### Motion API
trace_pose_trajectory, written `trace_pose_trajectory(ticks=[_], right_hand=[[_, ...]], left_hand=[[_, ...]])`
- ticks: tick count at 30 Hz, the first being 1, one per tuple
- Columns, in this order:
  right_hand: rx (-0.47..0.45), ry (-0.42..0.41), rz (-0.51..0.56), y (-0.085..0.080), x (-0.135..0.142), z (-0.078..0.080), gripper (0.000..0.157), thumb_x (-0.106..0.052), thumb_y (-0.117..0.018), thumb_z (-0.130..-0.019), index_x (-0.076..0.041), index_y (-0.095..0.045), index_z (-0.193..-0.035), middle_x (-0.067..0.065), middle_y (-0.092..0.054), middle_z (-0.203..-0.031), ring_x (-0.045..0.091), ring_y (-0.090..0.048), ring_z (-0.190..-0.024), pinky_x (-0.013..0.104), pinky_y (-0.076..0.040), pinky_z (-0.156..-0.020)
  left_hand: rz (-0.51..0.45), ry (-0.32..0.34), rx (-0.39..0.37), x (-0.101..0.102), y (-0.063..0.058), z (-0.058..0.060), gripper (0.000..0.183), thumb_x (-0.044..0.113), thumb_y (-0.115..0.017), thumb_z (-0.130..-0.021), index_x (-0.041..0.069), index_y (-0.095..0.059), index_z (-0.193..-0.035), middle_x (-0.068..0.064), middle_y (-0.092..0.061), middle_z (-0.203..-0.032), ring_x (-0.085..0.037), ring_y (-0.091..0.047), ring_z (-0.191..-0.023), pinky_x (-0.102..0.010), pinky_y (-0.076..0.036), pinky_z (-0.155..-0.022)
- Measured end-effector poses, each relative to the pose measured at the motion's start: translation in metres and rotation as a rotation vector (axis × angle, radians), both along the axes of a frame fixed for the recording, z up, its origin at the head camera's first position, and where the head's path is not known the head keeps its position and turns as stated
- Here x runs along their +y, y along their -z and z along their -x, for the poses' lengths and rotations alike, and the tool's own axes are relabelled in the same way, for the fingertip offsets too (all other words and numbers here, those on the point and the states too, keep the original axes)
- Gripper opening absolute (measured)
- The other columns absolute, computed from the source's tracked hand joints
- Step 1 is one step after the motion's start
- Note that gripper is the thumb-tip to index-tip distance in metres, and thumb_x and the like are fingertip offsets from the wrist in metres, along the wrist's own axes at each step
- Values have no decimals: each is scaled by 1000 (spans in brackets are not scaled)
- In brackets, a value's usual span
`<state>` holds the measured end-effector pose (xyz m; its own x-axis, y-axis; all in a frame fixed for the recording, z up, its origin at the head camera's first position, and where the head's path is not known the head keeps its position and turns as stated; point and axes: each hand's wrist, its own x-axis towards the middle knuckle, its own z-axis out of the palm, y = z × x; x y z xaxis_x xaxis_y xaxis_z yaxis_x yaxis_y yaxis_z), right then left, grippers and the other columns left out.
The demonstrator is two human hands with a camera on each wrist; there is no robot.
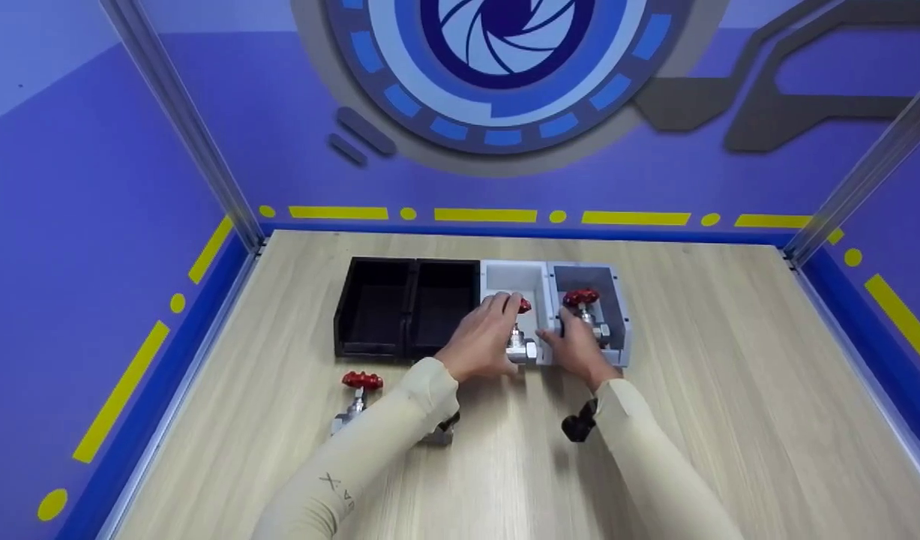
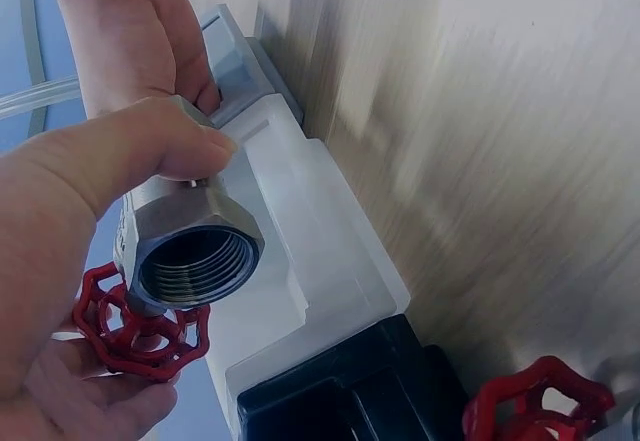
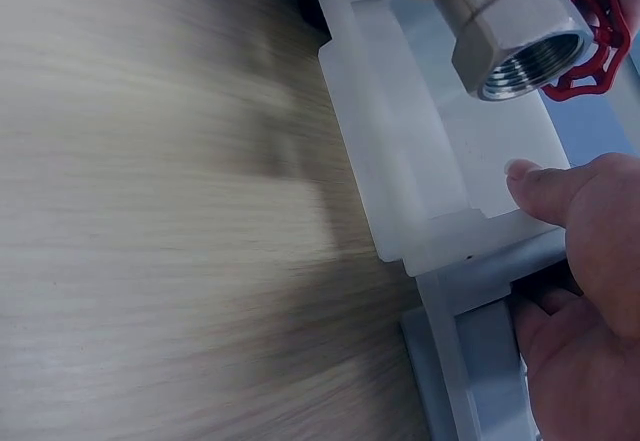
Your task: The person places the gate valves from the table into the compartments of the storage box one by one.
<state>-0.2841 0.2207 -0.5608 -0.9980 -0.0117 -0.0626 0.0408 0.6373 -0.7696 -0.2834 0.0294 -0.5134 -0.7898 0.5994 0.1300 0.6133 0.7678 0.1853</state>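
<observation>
My left hand (image 1: pixel 483 339) grips a metal valve (image 2: pixel 195 223) with a red handwheel (image 2: pixel 140 336). The thumb lies on the steel body and the fingers are at the wheel; a threaded opening faces the left wrist camera. This valve hangs over the front of the white bin (image 3: pixel 410 131). Beside it, my right hand (image 1: pixel 579 351) straddles the wall between the white bin and the grey bin (image 1: pixel 618 304). Its thumb is on the white side, its fingers inside the grey bin, partly hidden. Another red-wheeled valve (image 1: pixel 584 309) sits in the grey bin.
Two black bins (image 1: pixel 373 349) join the white one on its left. Nearer on the wooden table (image 1: pixel 729 390), a red-wheeled valve (image 1: pixel 358 397) stands left of my left forearm. Another metal piece (image 1: pixel 439 435) is mostly hidden under that forearm. Blue panels (image 1: pixel 250 135) enclose the table.
</observation>
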Motion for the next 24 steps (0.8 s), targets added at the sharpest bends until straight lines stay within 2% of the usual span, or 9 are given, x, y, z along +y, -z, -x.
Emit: trace_pose_trajectory(ticks=[9, 17, 24], right_hand=[[11, -9, -21, 2, 1, 0, 68, -20, -62, -94, 8, -31, -146, 30, -51, -136, 39, -49, -128, 50, -39, -109], [32, 0, -9, 1, 0, -1, 64, -18, -64, -92, 6, -35, -144, 28, -57, -129, 38, -55, -121, 49, -43, -105], [35, 1, 0, 3, 0, -1, 64, -17, -64, -92, 4, -35, -145, 27, -60, -125, 37, -58, -116, 48, -45, -102]], left_hand=[[22, -9, 1, 2, -1, 5, 104, 38, -84, -59, 7, -33, -144, -8, -50, -132, -22, -52, -117, -35, -50, -96], [12, -12, 5, 3, 2, 12, 104, 42, -86, -60, 6, -35, -143, -8, -50, -131, -22, -51, -117, -35, -49, -98], [8, -25, -10, 3, 5, 16, 109, 49, -84, -62, 4, -32, -147, -13, -48, -139, -26, -49, -126, -38, -46, -105]])
